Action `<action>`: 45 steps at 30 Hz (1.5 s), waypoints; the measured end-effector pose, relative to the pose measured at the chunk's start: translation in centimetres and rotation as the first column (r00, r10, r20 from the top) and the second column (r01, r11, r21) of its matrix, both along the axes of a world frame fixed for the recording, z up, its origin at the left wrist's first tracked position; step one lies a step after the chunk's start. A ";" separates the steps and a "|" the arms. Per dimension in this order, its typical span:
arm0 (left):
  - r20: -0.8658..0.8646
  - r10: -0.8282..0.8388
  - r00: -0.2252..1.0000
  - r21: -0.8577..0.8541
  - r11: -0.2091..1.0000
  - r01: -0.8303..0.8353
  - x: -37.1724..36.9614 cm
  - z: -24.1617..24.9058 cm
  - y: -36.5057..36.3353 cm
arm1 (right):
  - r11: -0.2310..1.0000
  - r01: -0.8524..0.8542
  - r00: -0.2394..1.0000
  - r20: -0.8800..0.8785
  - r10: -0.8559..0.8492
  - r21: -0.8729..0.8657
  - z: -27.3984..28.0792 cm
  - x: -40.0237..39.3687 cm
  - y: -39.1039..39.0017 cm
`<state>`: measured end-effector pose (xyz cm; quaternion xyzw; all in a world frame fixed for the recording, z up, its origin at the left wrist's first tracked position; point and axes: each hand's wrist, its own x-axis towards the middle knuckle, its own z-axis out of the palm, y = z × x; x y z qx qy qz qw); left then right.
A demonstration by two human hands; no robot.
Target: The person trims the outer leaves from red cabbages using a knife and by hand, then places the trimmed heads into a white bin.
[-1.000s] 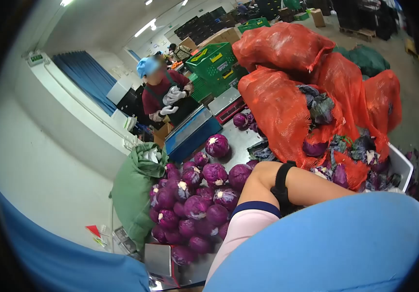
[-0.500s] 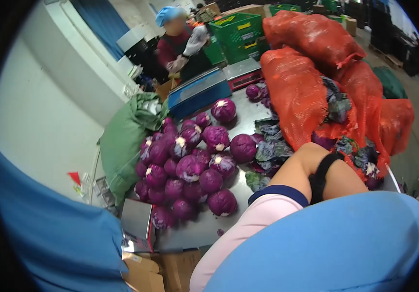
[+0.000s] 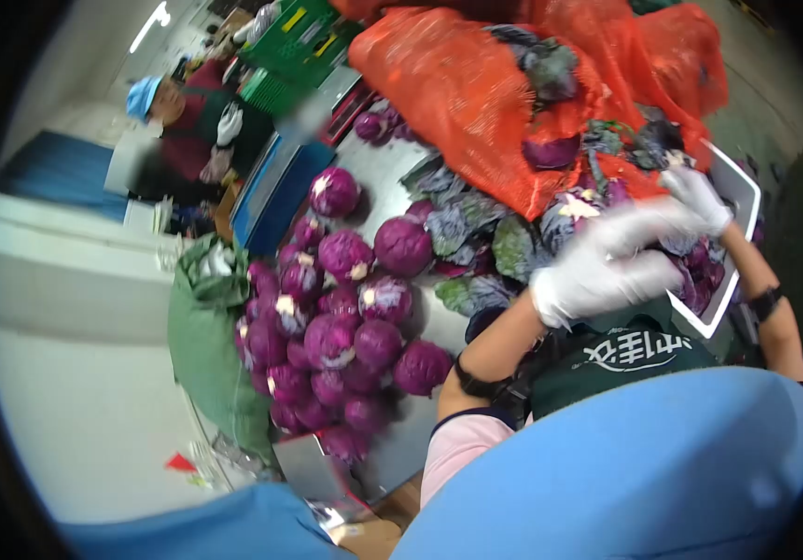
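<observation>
My left hand, in a white glove, hovers over the purple cabbage leaves by the red mesh sack. Its fingers are stretched and apart, slightly blurred, with nothing visible in them. Below and behind it a red cabbage shows its pale cut stem among loose leaves. My right hand, gloved too, is beside the sack's mouth and above a white bin that holds purple leaves. Motion blur smears its fingers, and whether they hold anything cannot be made out. Trimmed red cabbages are heaped on the metal table.
Red mesh sacks cover the table's far side. Dark outer leaves lie beside them. A blue scale, a green sack and green crates stand around. Across the table is a co-worker with white gloves.
My view has turned and tilted, so the cabbages and sacks sit differently. My left hand, hidden before, has come into sight; my right hand has moved in from the far right edge.
</observation>
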<state>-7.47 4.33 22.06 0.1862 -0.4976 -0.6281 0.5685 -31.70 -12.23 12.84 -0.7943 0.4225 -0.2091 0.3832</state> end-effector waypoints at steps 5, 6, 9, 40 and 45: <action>0.829 0.382 0.409 -0.084 0.808 -0.583 8.8 -18.6 -4.6 | 0.988 0.007 0.999 -0.040 -0.014 -0.154 -8.1 6.7 2.8; 0.861 0.340 0.378 -0.072 0.818 -0.571 8.6 -20.2 -5.1 | 0.987 0.007 0.998 -0.058 -0.017 -0.161 -8.1 8.1 3.5; 0.811 0.251 0.528 0.104 0.828 -0.552 7.7 -24.9 -6.5 | 0.979 0.031 0.986 -0.152 -0.062 -0.202 -8.5 10.1 4.1; 0.634 0.305 0.710 0.136 0.860 -0.491 5.7 -23.3 4.6 | 0.913 0.170 0.951 -0.182 -0.251 -0.372 -15.2 6.6 -0.2; 0.829 0.345 0.440 -0.184 0.911 -0.368 5.9 -21.5 1.8 | 0.752 0.607 0.747 -0.139 -0.650 -0.257 -10.2 -0.7 -2.1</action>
